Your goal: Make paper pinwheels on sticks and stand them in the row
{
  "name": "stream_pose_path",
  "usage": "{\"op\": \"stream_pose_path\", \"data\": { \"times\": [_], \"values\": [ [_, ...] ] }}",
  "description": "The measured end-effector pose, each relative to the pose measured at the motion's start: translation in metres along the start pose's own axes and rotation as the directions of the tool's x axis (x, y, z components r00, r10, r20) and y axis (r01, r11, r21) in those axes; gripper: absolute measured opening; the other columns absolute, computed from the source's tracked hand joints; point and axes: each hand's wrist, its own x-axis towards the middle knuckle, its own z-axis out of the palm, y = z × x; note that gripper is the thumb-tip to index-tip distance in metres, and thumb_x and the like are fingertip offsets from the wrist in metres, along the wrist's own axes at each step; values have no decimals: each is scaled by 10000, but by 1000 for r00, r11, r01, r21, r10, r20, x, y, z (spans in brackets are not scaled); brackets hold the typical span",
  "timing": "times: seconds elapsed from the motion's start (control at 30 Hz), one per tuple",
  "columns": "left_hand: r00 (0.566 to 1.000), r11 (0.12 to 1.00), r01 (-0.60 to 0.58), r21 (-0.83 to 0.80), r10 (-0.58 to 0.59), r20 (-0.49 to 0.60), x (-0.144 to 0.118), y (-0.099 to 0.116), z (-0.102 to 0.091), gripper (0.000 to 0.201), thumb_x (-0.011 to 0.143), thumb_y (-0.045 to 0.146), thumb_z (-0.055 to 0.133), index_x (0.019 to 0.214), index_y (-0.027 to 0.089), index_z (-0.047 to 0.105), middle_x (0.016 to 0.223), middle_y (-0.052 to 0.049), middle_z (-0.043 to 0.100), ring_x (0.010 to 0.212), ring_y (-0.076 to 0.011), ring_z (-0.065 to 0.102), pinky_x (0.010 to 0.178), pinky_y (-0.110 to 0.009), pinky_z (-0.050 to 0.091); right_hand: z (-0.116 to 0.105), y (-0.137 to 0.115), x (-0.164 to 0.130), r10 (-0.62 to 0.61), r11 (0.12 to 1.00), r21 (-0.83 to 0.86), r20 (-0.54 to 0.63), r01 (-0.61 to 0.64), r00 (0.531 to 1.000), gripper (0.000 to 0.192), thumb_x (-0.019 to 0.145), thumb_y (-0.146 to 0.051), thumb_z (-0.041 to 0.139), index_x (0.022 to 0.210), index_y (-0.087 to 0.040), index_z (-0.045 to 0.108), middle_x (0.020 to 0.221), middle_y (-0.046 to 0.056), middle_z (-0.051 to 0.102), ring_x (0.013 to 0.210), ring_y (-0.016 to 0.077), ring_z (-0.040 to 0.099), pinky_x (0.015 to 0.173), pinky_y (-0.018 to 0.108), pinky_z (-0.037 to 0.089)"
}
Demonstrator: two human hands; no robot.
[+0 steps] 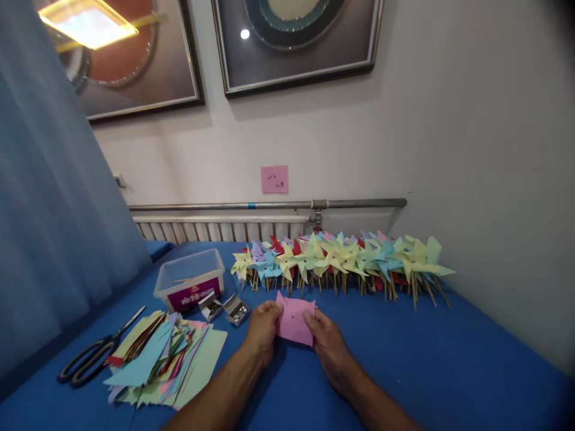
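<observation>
A pink paper square with cut corners and a small dark mark near its middle is held above the blue table. My left hand pinches its left edge, thumb on top. Its right edge is gripped by my right hand, also with the thumb on the face. Left of my hands stand two small open boxes, one with shiny metal pins in it, the other beside it. Beyond the paper, a long row of finished paper pinwheels on thin sticks lies across the table.
A pile of coloured paper sheets lies at the left, with black-handled scissors beside it. Behind them is a clear plastic tub with a few sticks. A blue curtain hangs at the left; a radiator and pipe run along the wall.
</observation>
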Motion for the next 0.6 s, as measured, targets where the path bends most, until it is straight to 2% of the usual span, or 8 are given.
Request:
{"op": "stream_pose_path", "data": {
  "times": [0.1,0.27,0.43,0.6],
  "values": [
    [999,999,0,38,-1,35,-2,-2,-4,425,547,438,883,661,160,583,539,43,544,478,-80,442,514,-228,347,-5,10,3,24,1000,-16,-53,-25,998,509,670,-548,875,1027,-203,759,890,66,804,874,298,730,792,412,575],
    [998,984,-45,171,39,43,0,2,-4,375,529,401,875,661,145,636,547,26,574,485,-82,445,518,-227,338,-7,5,3,39,999,11,-139,-38,990,461,670,-525,869,980,-203,759,873,59,804,850,291,735,787,409,577],
    [997,987,-53,154,45,59,-2,0,-2,332,520,375,847,627,151,626,526,32,561,469,-74,422,506,-221,323,0,-8,-4,66,997,55,-75,-62,995,470,686,-517,869,1002,-192,744,888,85,804,888,310,742,796,426,583],
    [993,974,-105,201,92,73,-2,-1,-2,304,552,372,825,651,153,640,548,28,576,487,-84,442,517,-225,342,3,-7,-5,74,997,35,-54,-73,996,498,693,-563,854,978,-169,748,829,95,800,867,326,750,786,446,588]
  ]
}}
